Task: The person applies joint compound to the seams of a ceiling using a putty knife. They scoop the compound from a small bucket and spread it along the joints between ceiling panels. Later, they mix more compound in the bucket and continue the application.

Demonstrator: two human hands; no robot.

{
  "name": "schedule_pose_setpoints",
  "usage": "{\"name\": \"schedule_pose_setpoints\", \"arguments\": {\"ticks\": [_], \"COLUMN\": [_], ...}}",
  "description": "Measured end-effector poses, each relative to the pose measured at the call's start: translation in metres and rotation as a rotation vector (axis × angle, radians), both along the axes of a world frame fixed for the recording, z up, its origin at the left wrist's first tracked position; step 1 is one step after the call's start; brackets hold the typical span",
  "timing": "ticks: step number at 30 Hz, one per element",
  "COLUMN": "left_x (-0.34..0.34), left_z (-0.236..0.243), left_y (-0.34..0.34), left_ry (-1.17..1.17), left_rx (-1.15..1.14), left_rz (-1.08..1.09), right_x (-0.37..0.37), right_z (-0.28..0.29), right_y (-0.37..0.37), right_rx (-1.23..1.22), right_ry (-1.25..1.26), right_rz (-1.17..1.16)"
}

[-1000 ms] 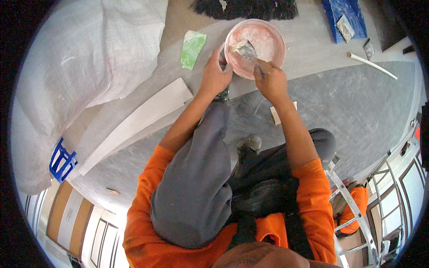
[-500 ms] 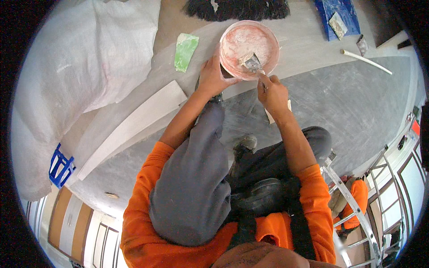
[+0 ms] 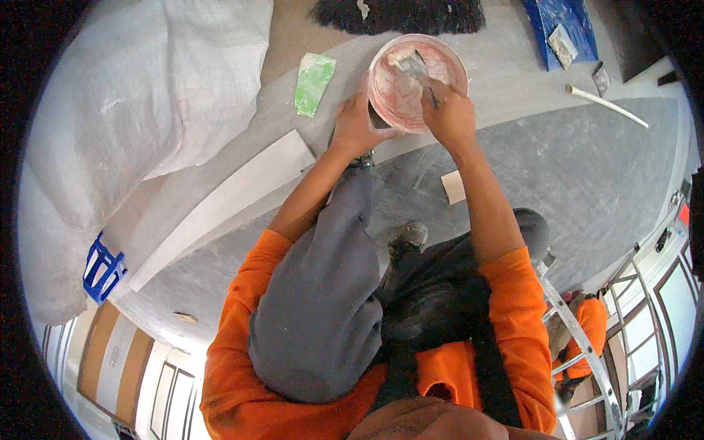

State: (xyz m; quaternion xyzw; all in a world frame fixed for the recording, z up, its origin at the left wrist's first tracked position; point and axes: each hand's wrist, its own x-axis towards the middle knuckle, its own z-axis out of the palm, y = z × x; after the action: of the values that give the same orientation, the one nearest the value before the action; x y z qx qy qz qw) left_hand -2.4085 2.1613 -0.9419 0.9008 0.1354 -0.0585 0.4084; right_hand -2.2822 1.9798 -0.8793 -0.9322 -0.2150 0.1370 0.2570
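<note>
A round bucket (image 3: 452, 56) with a pinkish wall stands on the floor ahead of me, a pale, pasty mix smeared inside. My left hand (image 3: 357, 126) grips its near left side, thumb and fingers wrapped against it. With my right hand (image 3: 449, 114), closed over the near right rim, I hold a putty knife (image 3: 414, 64). Its metal blade is inside the bucket, toward the far side, next to a lump of the pale mix. The fingers hide most of the knife's handle.
Left lie a green-faced scrap (image 3: 315, 84), a long white strip (image 3: 235, 196) and a big white sheet (image 3: 213, 88). Black bristles (image 3: 396, 16) are beyond the bucket. Right are a blue tray (image 3: 543, 40), a white tube (image 3: 612, 107), a ladder (image 3: 587, 341) and a person in orange (image 3: 590, 326).
My right hand has moved forward over the rim, carrying the putty knife's blade from the bucket's near middle to its far side. My left hand keeps its hold.
</note>
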Motion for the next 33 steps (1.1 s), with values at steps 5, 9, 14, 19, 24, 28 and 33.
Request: {"name": "schedule_pose_setpoints", "arguments": {"ticks": [5,9,14,19,24,28,33], "left_x": [-0.001,0.000,0.003,-0.003,-0.002,0.008,0.003], "left_z": [0.001,0.007,0.006,0.013,0.009,0.006,-0.007], "left_y": [-0.008,-0.012,-0.011,-0.013,-0.003,0.007,0.009], "left_ry": [-0.115,-0.118,-0.038,-0.044,-0.140,-0.150,-0.117], "left_rx": [0.035,0.103,0.059,0.047,-0.013,0.100,0.026], "left_rz": [0.061,0.078,0.057,0.080,0.137,0.055,0.045], "right_x": [-0.050,-0.063,-0.026,-0.008,-0.042,-0.053,-0.061], "right_z": [0.015,0.011,-0.010,-0.004,0.024,0.019,0.006], "right_y": [-0.036,-0.028,0.013,-0.004,-0.038,-0.040,-0.019], "right_rx": [-0.094,-0.163,-0.115,0.044,-0.056,-0.145,-0.154], "right_ry": [0.054,0.076,0.005,-0.013,0.094,0.136,0.071], "right_rz": [0.092,0.067,0.020,0.026,0.091,0.126,0.107]}}
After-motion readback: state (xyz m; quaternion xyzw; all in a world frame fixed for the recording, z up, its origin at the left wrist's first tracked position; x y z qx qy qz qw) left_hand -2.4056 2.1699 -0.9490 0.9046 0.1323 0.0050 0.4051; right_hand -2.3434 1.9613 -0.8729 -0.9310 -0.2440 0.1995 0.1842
